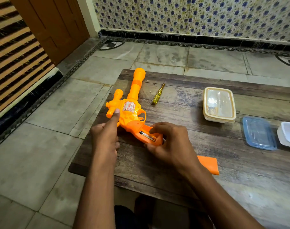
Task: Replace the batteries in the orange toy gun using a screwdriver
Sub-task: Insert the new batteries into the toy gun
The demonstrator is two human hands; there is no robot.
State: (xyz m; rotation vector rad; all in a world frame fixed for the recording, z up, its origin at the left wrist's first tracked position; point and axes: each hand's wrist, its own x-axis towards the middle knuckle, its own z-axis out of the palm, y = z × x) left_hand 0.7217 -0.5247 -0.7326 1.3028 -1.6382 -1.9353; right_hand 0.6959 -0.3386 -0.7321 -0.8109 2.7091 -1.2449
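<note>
There is just one camera, worn on the person's head, and it looks forward and down from close above the desk (240,171), so both arms reach up into the picture from 6 o'clock. The wide lens bends the edges, and the desk fills the middle and the 3 to 5 o'clock side. The tiled floor (41,162) lies toward 9 o'clock, and the flowered wall (190,14) runs across 12 o'clock, far from the camera.
</note>
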